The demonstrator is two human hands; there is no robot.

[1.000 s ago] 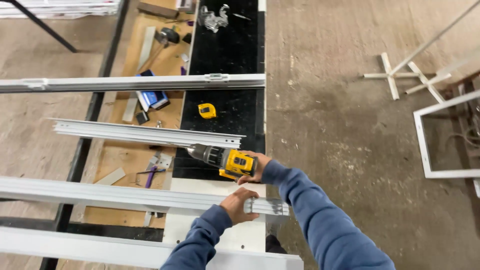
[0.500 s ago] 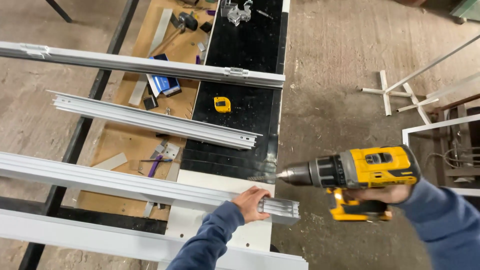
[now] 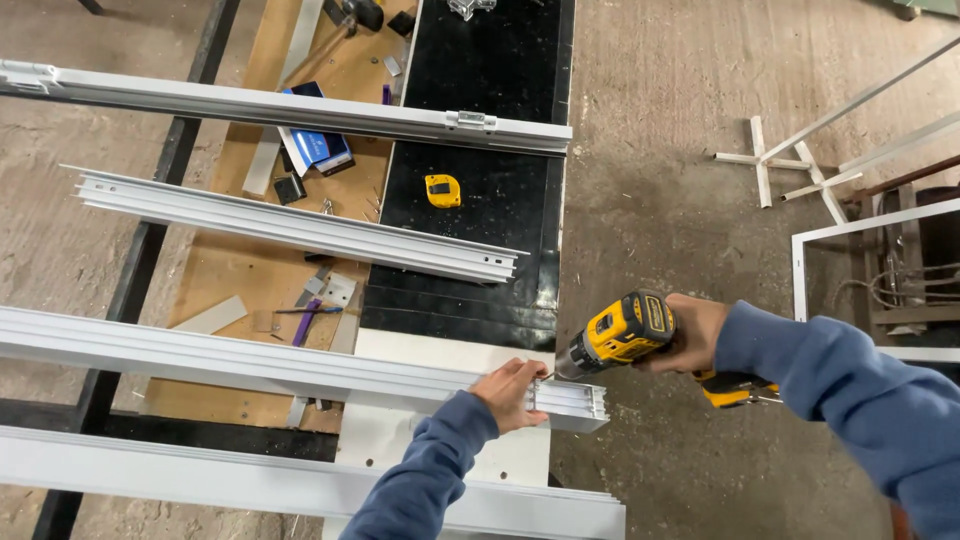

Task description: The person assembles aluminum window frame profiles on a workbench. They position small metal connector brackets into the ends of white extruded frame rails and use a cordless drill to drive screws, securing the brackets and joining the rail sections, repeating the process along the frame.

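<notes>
Here the right hand (image 3: 690,330) has its fingers wrapped tight around the grip of a yellow and black cordless drill (image 3: 640,335), whose nose points toward eight o'clock at the end of a long white aluminium rail (image 3: 300,365). The left hand (image 3: 510,392) lies over that rail close to its right end, fingers curled down over the top edge and pressing on it. The rail lies across the bench (image 3: 480,180), its end jutting just past the bench's edge. At twelve o'clock from the left hand, well apart, a yellow tape measure (image 3: 443,190) sits on the black surface between two more rails.
</notes>
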